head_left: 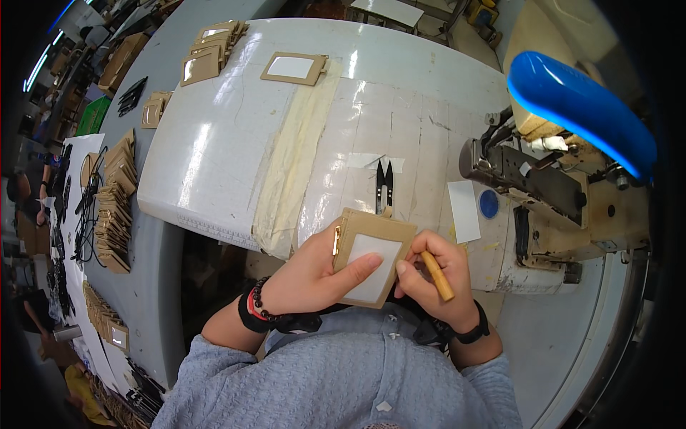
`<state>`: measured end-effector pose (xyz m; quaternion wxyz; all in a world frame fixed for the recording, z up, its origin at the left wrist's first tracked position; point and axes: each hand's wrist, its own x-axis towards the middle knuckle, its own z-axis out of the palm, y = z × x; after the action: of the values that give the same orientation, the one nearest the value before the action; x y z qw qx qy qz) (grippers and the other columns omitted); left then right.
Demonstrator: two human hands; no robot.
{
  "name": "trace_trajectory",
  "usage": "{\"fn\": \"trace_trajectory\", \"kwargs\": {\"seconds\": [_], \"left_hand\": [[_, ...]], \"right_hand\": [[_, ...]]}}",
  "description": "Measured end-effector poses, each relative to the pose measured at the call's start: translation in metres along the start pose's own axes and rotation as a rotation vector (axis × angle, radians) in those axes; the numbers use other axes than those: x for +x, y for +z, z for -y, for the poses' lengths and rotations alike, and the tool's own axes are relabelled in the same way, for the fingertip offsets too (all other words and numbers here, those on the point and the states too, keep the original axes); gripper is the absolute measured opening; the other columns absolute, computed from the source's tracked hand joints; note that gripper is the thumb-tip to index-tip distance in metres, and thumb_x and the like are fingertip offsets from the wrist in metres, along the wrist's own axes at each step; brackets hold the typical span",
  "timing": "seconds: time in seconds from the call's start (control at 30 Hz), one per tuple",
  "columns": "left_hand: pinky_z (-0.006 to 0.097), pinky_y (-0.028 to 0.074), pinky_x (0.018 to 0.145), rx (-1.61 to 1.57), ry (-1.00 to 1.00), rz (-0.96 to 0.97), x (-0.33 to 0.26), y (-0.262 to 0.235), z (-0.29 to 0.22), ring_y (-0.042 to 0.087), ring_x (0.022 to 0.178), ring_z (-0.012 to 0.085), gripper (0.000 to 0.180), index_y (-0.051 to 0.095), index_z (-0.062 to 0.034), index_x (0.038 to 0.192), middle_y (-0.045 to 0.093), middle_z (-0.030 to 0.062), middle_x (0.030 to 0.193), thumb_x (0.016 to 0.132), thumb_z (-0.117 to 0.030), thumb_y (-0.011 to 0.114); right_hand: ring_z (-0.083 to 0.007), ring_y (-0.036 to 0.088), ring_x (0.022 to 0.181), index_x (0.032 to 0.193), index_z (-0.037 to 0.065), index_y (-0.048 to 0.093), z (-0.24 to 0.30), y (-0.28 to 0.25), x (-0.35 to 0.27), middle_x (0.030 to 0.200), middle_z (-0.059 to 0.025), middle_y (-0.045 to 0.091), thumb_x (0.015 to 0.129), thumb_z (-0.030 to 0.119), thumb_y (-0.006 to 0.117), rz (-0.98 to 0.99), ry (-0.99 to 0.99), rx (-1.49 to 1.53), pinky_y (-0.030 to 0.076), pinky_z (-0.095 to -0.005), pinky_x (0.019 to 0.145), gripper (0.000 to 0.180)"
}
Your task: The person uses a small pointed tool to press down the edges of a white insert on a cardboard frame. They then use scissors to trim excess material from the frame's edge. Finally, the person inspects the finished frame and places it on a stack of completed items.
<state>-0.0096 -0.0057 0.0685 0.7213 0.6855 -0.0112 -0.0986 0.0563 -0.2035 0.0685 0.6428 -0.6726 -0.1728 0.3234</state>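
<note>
A tan card holder [346, 238] with a pale window is in my left hand [319, 268], whose thumb presses flat on the window; a small metal clasp shows at its left edge. My right hand [437, 274] is closed round a short tool with a wooden handle [436, 275]. Its working end is hidden behind the fingers. The thumb and index finger of that hand meet at the right edge of the card holder. Just beyond the holder, black thread snips [384, 184] lie on the white work surface [214, 161].
An industrial sewing machine [529, 179] with a blue cover [579, 107] stands at the right. Beside it lies a white card [464, 211]. One card holder [294, 68] and a stack of card holders [207, 53] are at the back. More piles [114, 214] line the left table.
</note>
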Motion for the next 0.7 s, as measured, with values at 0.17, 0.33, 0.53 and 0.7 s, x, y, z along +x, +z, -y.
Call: {"fn": "trace_trajectory", "kwargs": {"seconds": [0.17, 0.33, 0.53, 0.7], "left_hand": [[0.032, 0.045, 0.091, -0.044, -0.026, 0.009, -0.0003, 0.0003, -0.0029, 0.056, 0.106, 0.0173, 0.037, 0.045, 0.0031, 0.126, 0.057, 0.0125, 0.114, 0.094, -0.015, 0.054], [0.031, 0.045, 0.09, -0.047, -0.002, 0.018, -0.0001, 0.0023, 0.0017, 0.055, 0.105, 0.0158, 0.037, 0.045, 0.0029, 0.126, 0.057, 0.0118, 0.114, 0.094, -0.014, 0.053], [0.031, 0.045, 0.089, -0.049, 0.004, 0.021, 0.0, 0.0017, 0.0024, 0.056, 0.104, 0.0147, 0.035, 0.044, 0.0029, 0.125, 0.059, 0.0112, 0.112, 0.094, -0.013, 0.053], [0.031, 0.046, 0.088, 0.005, -0.008, 0.022, -0.0006, 0.0008, -0.001, 0.056, 0.103, 0.0143, 0.036, 0.044, 0.0025, 0.124, 0.06, 0.0119, 0.112, 0.094, -0.014, 0.054]], "right_hand": [[-0.0057, 0.059, 0.062, 0.086, -0.001, 0.054, -0.0065, -0.001, -0.0005, 0.07, -0.0028, 0.06, 0.084, 0.005, 0.062, -0.023, -0.069, -0.038, 0.047, -0.0196, 0.057, 0.01], [-0.0065, 0.059, 0.061, 0.086, -0.001, 0.053, -0.0054, -0.0031, -0.0004, 0.07, -0.0032, 0.06, 0.086, 0.004, 0.061, 0.002, -0.054, -0.027, 0.048, -0.0198, 0.056, 0.01], [-0.0078, 0.06, 0.06, 0.085, -0.002, 0.052, -0.007, -0.0021, -0.0001, 0.07, -0.0041, 0.059, 0.087, 0.004, 0.06, 0.024, 0.022, 0.041, 0.048, -0.0205, 0.054, 0.01], [-0.0088, 0.06, 0.061, 0.089, -0.004, 0.054, -0.0066, -0.0023, -0.0017, 0.075, -0.006, 0.06, 0.087, 0.003, 0.059, 0.011, 0.004, 0.007, 0.05, -0.021, 0.055, 0.008]]}}
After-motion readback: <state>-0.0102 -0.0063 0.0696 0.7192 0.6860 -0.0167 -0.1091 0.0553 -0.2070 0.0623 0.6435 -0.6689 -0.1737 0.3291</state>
